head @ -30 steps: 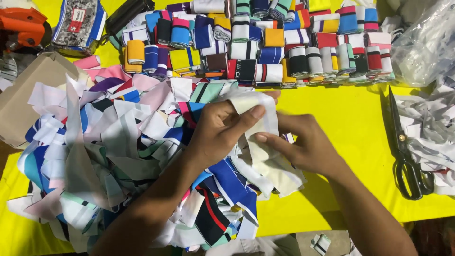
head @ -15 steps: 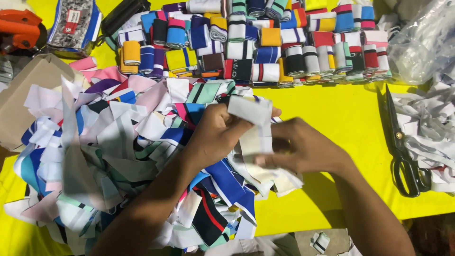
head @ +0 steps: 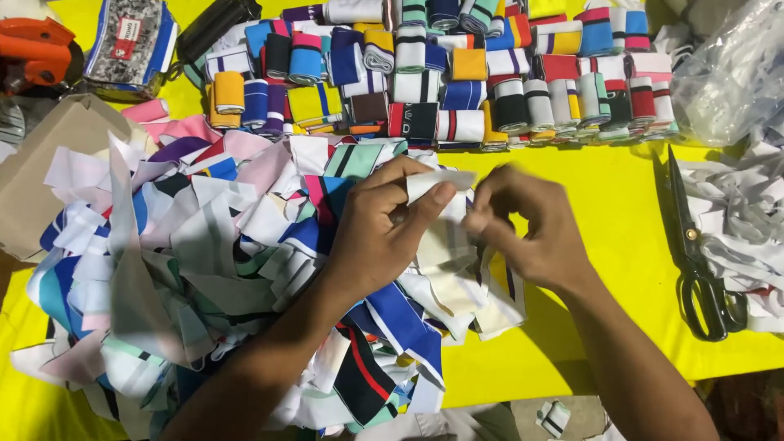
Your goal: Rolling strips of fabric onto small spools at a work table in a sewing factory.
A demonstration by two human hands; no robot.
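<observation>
- While we hold our hands over the near edge of the yellow bench (head: 604,245), the left hand (head: 380,237) has its grip closed on a white fabric strip (head: 437,184), thumb pressed against its upper end.
- Our right hand (head: 531,224) pinches the same strip from the other side, fingers curled tight; the strip hangs between both hands, above the bench.
- We judge the strip light, limp and easily creased; it is best taken at the folded end, between thumb and forefinger, where both layers can be kept together.
- Beneath and left of our hands lies a loose heap of cut strips (head: 204,269), white, blue, pink and striped.
- To the right, apart from our hands, rest black scissors (head: 694,261), beside white offcuts (head: 743,212).
- Farther back stand rows of rolled strips (head: 457,82) in many colours, packed side by side.
- At the far left sit a brown cardboard box (head: 49,163) and an orange tool (head: 37,53).
</observation>
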